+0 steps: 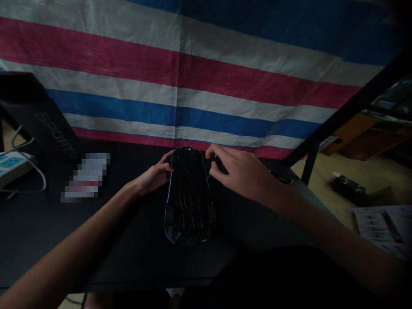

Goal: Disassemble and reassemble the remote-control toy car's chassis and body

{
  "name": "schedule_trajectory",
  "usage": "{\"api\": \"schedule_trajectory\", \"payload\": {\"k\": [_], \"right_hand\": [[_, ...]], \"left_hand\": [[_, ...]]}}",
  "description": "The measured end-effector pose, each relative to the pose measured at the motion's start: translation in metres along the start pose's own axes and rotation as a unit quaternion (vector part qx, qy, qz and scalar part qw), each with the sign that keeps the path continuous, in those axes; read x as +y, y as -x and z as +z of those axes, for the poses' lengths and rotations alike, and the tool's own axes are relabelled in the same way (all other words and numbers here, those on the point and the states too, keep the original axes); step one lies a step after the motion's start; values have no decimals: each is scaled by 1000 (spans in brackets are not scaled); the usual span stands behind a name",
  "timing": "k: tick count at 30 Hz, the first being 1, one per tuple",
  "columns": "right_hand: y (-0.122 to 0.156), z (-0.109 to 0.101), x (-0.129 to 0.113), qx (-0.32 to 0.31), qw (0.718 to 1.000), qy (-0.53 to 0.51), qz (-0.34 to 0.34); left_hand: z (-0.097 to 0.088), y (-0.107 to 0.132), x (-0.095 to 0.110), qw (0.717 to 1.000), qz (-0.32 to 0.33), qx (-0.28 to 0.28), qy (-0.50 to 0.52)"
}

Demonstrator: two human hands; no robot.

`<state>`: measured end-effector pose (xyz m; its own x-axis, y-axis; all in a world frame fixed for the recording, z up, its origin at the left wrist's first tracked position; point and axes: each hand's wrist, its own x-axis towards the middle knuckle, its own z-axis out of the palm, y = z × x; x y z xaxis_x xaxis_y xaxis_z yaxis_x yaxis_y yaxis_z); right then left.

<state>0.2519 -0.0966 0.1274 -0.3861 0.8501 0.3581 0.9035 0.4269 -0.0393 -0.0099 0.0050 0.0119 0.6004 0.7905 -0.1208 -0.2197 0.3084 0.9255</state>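
Black table [135,253] under car [189,184]; striped sheet [206,73]

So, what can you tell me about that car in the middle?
The car lies upside down on the dark table, its length pointing away from the person. The underside is dark, perhaps plastic, with thin pale lines and a small red spot. Dark wheels show at its sides, and a blue edge runs along the left. The left grip touches its far left side; the right grip is by its far right, contact unclear. Finer detail is too dark.
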Motion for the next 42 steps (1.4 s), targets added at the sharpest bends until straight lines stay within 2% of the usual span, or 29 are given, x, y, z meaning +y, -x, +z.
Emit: {"api": "schedule_trajectory", "payload": {"k": [3, 6, 12, 17, 21, 27, 32, 37, 42], "right_hand": [[0, 1, -2, -18, 1000, 22, 11], [0, 1, -5, -8, 998, 42, 40], [1, 2, -5, -13, 1000, -18, 0], [1, 0, -4, -21, 999, 30, 35], [1, 0, -4, 0, 1000, -12, -7], [1, 3, -3, 10, 998, 38, 50], [1, 1, 0, -7, 1000, -29, -6], [1, 0, -2, -13, 999, 25, 36], [3, 1, -3, -4, 1000, -9, 11]], "left_hand": [[-1, 0, -1, 1000, 4, -4, 0], [0, 0, 0, 1000, 3, 3, 2], [2, 1, 1, 1000, 15, -11, -2], [3, 0, 2, 1000, 6, 4, 6], [2, 0, 0, 1000, 10, -6, -6], [-2, -2, -4, 1000, 21, -11, -20], [0, -1, -2, 1000, 9, -4, -1], [4, 1, 1, 1000, 9, -2, 8], [4, 1, 1, 1000, 8, 2, 15]]}}
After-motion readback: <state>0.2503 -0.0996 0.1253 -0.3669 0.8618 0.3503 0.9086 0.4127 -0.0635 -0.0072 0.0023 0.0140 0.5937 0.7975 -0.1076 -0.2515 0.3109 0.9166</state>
